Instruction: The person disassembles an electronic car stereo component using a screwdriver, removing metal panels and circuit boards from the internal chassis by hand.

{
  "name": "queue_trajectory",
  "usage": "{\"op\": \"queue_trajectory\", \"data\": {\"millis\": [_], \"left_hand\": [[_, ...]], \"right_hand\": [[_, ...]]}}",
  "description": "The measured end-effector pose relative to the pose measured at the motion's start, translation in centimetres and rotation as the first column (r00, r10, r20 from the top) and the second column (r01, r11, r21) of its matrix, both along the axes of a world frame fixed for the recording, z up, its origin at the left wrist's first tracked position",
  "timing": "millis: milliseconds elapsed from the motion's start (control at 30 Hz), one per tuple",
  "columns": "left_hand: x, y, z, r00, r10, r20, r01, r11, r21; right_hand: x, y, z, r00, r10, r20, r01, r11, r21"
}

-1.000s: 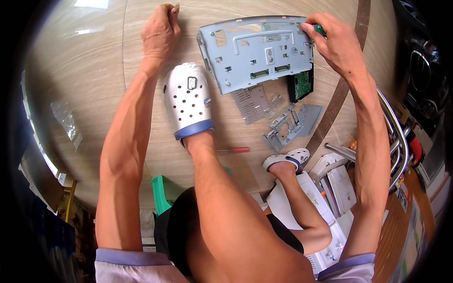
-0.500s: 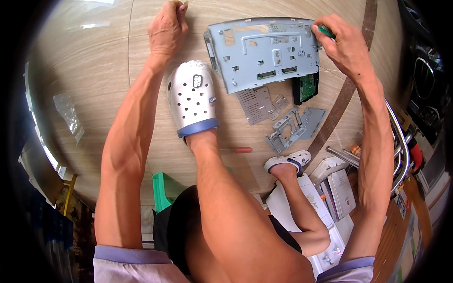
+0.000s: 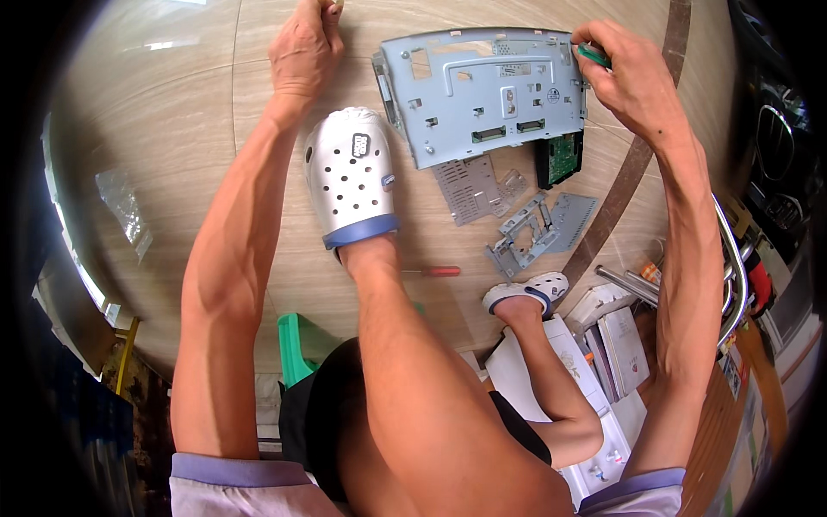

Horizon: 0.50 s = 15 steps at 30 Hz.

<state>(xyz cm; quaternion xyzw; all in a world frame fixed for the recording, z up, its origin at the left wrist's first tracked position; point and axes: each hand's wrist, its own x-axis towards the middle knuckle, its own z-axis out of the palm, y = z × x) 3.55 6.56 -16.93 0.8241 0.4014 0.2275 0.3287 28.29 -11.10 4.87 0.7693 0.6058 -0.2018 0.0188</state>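
Observation:
At the upper right, my right hand (image 3: 622,73) is closed round a green-handled tool (image 3: 594,57), whose far end is hidden. The hand is at the right corner of a bluish-grey sheet-metal panel (image 3: 469,86) with cut-outs and two slots. My left hand (image 3: 303,53) is at the top edge, left of the panel and apart from it. Its fingertips are pinched together around something small and yellowish, partly cut off by the frame. Under the panel's lower right corner shows a green circuit board (image 3: 564,159) in a black frame.
Nearer me lie a perforated metal plate (image 3: 472,188), a metal bracket (image 3: 525,239) and a red-handled screwdriver (image 3: 441,271). My foot in a white clog (image 3: 351,185) rests left of the panel. A green stool (image 3: 295,349), books (image 3: 622,353) and chrome tubing (image 3: 732,276) stand around.
Hardly anything differs; the whole view has shifted very slightly. Both hands keep their grips and the panel stays in place.

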Motion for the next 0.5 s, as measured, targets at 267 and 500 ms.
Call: {"op": "queue_trajectory", "data": {"millis": [267, 500], "left_hand": [[-0.09, -0.06, 0.51, 1.000, -0.002, -0.018, 0.002, 1.000, -0.016], [-0.26, 0.21, 0.02, 1.000, -0.023, 0.011, 0.023, 1.000, -0.009]], "right_hand": [[0.05, 0.25, 0.24, 0.999, -0.033, -0.042, 0.032, 0.999, -0.032], [0.01, -0.07, -0.02, 0.999, 0.017, 0.044, -0.018, 1.000, 0.012]]}}
